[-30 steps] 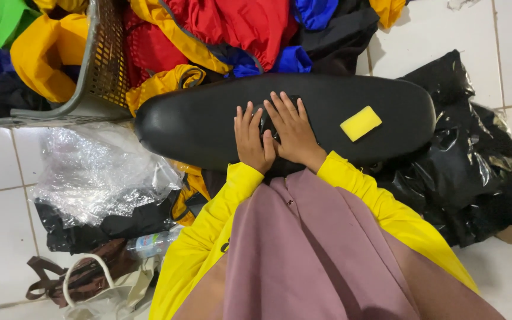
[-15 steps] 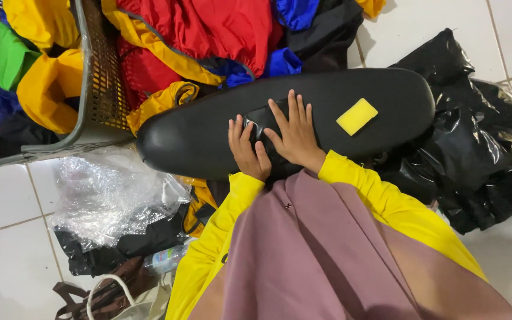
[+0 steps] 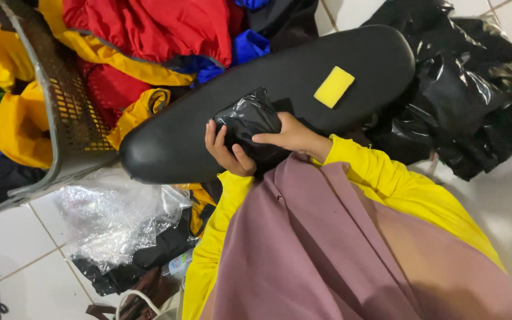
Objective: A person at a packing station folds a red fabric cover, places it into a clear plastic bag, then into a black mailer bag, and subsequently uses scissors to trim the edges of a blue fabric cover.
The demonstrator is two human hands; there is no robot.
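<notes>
Black, glossy plastic: you hold a small wrapped bundle (image 3: 249, 121) between both hands, against the near edge of the long black padded board (image 3: 220, 89) that lies across your lap. Your left hand (image 3: 225, 155) cups the bundle from below and the left, fingers curled around it, thumb up on its near side. Your right hand (image 3: 288, 135) lies along its right and near side, fingers pressed together and stretched flat over the wrap. What the wrap encloses cannot be told from this view; possibly folded cloth.

A yellow sponge (image 3: 334, 86) rests flat on the board, to the right of the bundle and apart from it. A grey mesh basket (image 3: 66, 112) with yellow and green garments stands at left. Red, yellow and blue clothes (image 3: 149, 29) are piled beyond the board. Crumpled black plastic bags (image 3: 469, 89) lie at right, and clear plastic film (image 3: 114, 219) on the white tiled floor (image 3: 7, 237) at lower left.
</notes>
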